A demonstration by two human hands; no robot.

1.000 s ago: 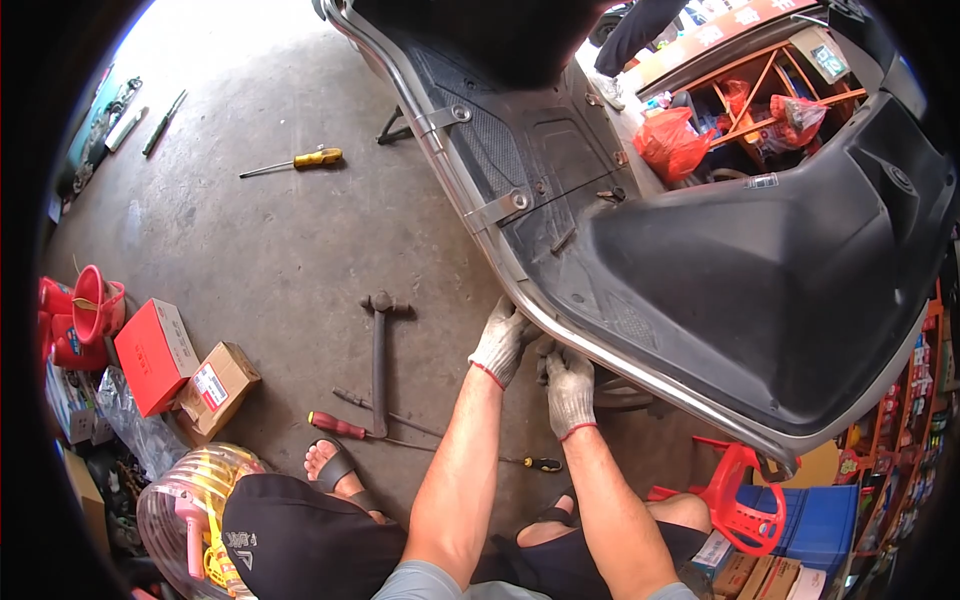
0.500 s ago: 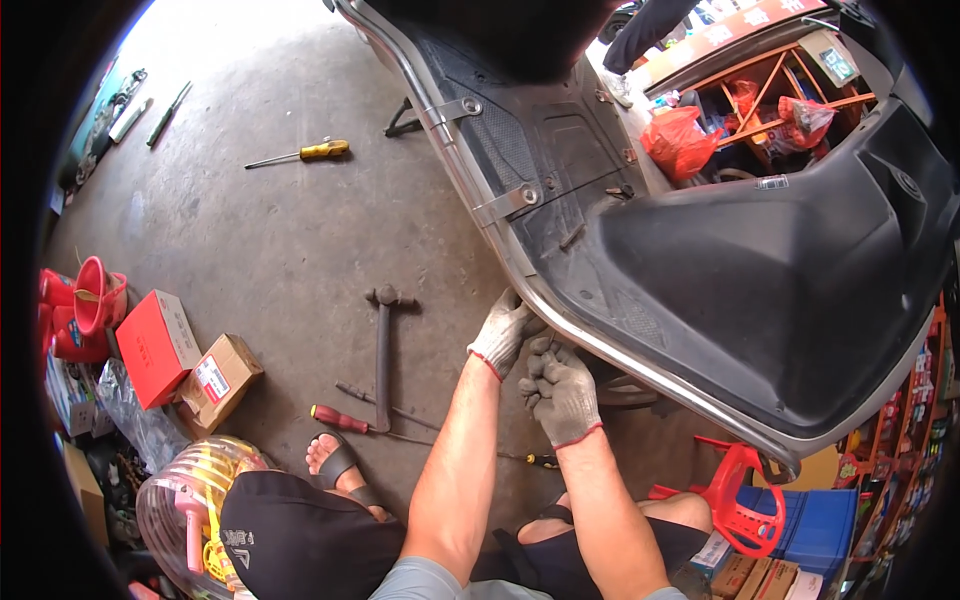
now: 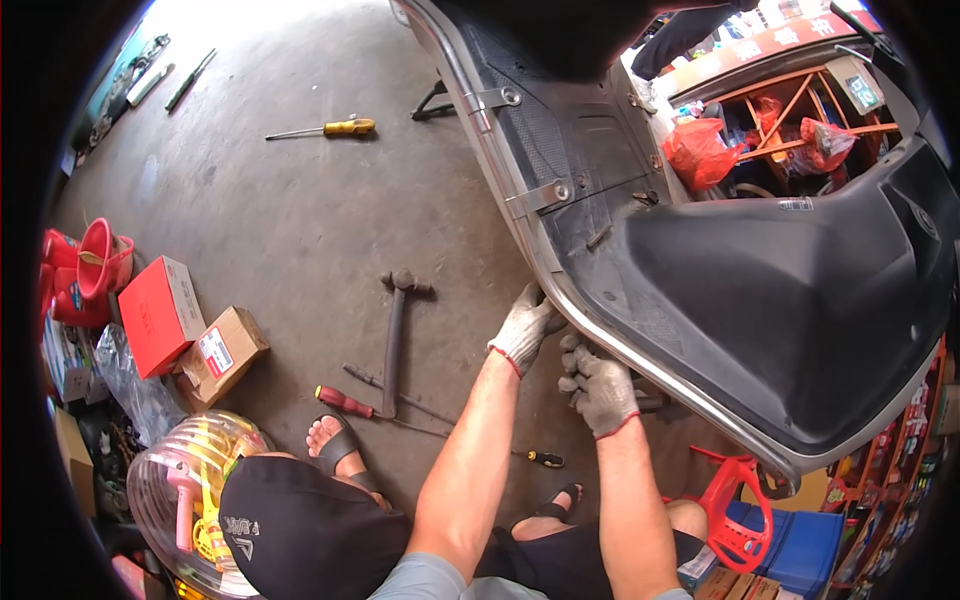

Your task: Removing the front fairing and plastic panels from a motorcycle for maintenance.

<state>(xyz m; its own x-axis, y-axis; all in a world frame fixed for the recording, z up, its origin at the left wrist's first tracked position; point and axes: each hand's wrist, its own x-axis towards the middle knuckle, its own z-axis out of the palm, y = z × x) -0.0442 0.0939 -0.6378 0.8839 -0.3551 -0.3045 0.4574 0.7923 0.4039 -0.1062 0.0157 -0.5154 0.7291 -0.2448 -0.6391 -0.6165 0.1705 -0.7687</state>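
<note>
Grey, stiff scooter body panel looks bulky but light; left hand curls its grip on the silver lower edge, right hand half-closed just beneath, touching.

A small repair workshop for scooters, open to the street. A grey scooter body panel fills the right side over a stained concrete floor, where a hammer and screwdrivers lie loose. Cardboard parts boxes sit near left; stocked shelves stand far right.
</note>
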